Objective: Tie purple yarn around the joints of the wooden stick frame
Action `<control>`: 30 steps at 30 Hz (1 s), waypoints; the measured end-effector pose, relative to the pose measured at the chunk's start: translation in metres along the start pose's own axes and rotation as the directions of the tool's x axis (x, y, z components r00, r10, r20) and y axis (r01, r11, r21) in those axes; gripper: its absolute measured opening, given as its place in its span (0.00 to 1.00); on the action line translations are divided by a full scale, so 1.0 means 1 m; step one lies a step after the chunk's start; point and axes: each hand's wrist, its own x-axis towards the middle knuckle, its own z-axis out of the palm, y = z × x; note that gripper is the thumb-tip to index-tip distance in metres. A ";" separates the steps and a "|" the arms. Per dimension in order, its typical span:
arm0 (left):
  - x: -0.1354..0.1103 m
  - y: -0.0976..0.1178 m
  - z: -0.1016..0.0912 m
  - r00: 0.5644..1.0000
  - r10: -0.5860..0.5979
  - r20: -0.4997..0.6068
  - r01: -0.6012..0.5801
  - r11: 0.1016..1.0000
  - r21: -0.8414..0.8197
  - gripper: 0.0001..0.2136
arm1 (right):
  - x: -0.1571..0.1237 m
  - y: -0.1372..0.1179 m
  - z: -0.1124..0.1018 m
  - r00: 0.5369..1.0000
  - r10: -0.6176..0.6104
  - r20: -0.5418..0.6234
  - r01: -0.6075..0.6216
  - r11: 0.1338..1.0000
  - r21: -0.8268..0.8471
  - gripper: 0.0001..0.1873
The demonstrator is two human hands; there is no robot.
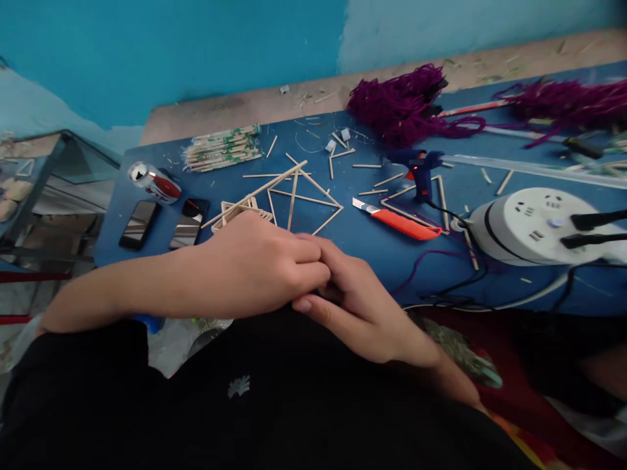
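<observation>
Right now your left hand (255, 267) lies over your right hand (353, 307), folded together and holding nothing. At 12 o'clock, touching your left hand, sits the stick frame (289, 196): light, thin, snaps easily. Hold it at glued corners. Orange knife (396, 220) lies at 2 o'clock on the table (372, 241).

No legible text appeared in the head view. The red-and-silver drink can (154, 183), lying at the upper left of the frame, carried lettering too blurred to be read. The wrappers of the bundled sticks (223, 149) above centre bore green print, likewise illegible. The black garment (255, 405) at the bottom showed only a small pale leaf-like emblem (238, 386), without words.
</observation>
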 end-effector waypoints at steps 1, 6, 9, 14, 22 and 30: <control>0.001 -0.002 -0.002 1.000 0.014 -0.009 -0.014 1.000 0.007 0.12 | 0.003 0.000 0.001 1.000 0.031 0.000 -0.031 0.999 0.021 0.22; -0.007 -0.024 -0.021 1.000 0.021 -0.013 -0.022 0.998 -0.054 0.16 | 0.001 0.008 -0.014 0.991 0.100 -0.085 -0.099 0.995 0.018 0.08; -0.012 -0.046 -0.035 0.998 -0.023 -0.056 0.017 0.995 -0.101 0.17 | -0.004 0.019 -0.021 0.957 0.138 -0.253 -0.144 0.990 -0.002 0.09; -0.011 -0.096 -0.034 0.965 -0.221 -0.139 0.204 0.971 -0.127 0.14 | 0.000 0.043 -0.014 0.803 0.086 -0.590 -0.303 0.911 -0.278 0.02; 0.028 -0.166 0.018 0.922 -0.387 -0.019 0.327 0.802 -0.499 0.03 | 0.045 0.064 0.006 0.884 -0.113 -0.454 -0.217 0.761 -0.612 0.03; 0.061 -0.201 0.037 0.954 -0.202 0.220 0.298 0.610 -0.734 0.18 | 0.068 0.090 0.012 0.848 -0.313 -0.427 -0.167 0.607 -0.777 0.06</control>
